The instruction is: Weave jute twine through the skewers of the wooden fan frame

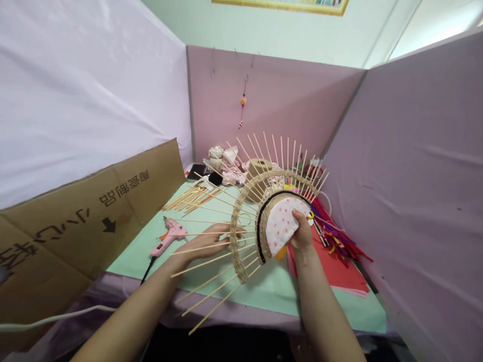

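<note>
A fan-shaped piece of thin wooden sticks [211, 234] is held up over the table. Its half-round centre [281, 223] is white cloth with pink dots, edged with twine and a black band. Farther out, a woven twine band [237, 236] arcs across the sticks. My right hand [303, 234] grips the straight edge of the cloth centre, thumb on the front. Behind the sticks at left, my left hand [211, 243] reaches to the woven band, fingers drawn together at a thin loop of twine [243, 239]; the band partly hides its fingertips.
A pink glue gun [169, 236] lies at left, near loose sticks [190, 197]. Behind the fan stand a twine roll [260, 165] and a white jar [216, 155]. Red sheets [341, 269] and coloured fuzzy stems [339, 236] lie right. A cardboard panel [94, 221] borders the left.
</note>
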{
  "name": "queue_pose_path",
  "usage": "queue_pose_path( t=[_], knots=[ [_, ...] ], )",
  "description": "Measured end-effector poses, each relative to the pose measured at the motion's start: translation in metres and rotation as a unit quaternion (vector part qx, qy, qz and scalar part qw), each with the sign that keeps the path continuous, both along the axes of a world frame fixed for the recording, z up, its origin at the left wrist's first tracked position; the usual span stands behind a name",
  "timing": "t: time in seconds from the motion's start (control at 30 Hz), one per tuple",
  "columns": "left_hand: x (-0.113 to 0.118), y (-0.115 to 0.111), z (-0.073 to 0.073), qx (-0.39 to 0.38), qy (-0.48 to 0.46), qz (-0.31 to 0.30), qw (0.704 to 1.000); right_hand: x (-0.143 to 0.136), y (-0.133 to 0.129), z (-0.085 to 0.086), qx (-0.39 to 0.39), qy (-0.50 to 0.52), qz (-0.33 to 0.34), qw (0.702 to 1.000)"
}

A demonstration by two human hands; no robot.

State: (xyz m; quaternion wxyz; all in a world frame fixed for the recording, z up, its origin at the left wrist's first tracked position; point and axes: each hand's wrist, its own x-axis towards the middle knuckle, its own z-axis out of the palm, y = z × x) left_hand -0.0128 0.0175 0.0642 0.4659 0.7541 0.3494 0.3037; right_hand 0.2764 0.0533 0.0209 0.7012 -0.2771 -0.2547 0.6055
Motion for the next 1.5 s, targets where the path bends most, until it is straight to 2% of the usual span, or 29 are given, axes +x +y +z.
queue_pose_path(
  t=[0.1,0.17,0.2,0.27,0.33,0.4,0.53,0.77,0.9,1.03,1.37,1.5],
  knots=[
    [-0.010,0.013,0.005,-0.058,0.000,-0.065,0.996,-0.003,-0.003,0.004,0.003,0.003,0.004,1.000],
    [-0.005,0.027,0.005,-0.102,-0.108,-0.032,0.988,-0.006,-0.005,0.007,0.001,0.003,0.007,1.000],
    [0.000,0.033,0.006,-0.112,-0.191,0.019,0.975,-0.007,-0.006,0.008,-0.001,0.002,0.008,1.000],
    [0.016,0.042,0.009,-0.132,-0.349,0.088,0.923,-0.010,-0.007,0.010,-0.008,-0.001,0.013,1.000],
    [0.032,0.045,0.015,-0.147,-0.438,0.085,0.883,-0.012,-0.008,0.010,-0.020,-0.004,0.018,1.000],
    [0.044,0.044,0.024,-0.159,-0.477,0.056,0.863,-0.014,-0.008,0.010,-0.031,-0.008,0.022,0.999],
    [0.055,0.039,0.032,-0.153,-0.475,0.056,0.865,-0.016,-0.009,0.010,-0.018,-0.002,0.029,0.999],
    [0.068,0.045,0.016,-0.078,-0.499,0.136,0.852,-0.015,-0.010,0.008,-0.030,0.010,0.070,0.997],
    [0.076,0.043,0.013,-0.047,-0.534,0.163,0.828,-0.018,-0.010,0.009,-0.042,0.018,0.069,0.997],
    [0.080,0.039,0.014,-0.068,-0.562,0.179,0.805,-0.021,-0.011,0.011,-0.048,0.026,0.070,0.996],
    [0.079,0.032,0.008,-0.099,-0.579,0.142,0.797,-0.018,-0.010,0.008,-0.040,0.018,0.064,0.997],
    [0.071,0.021,0.004,-0.115,-0.579,0.160,0.791,-0.018,-0.010,0.008,-0.041,0.011,0.055,0.998]
  ],
)
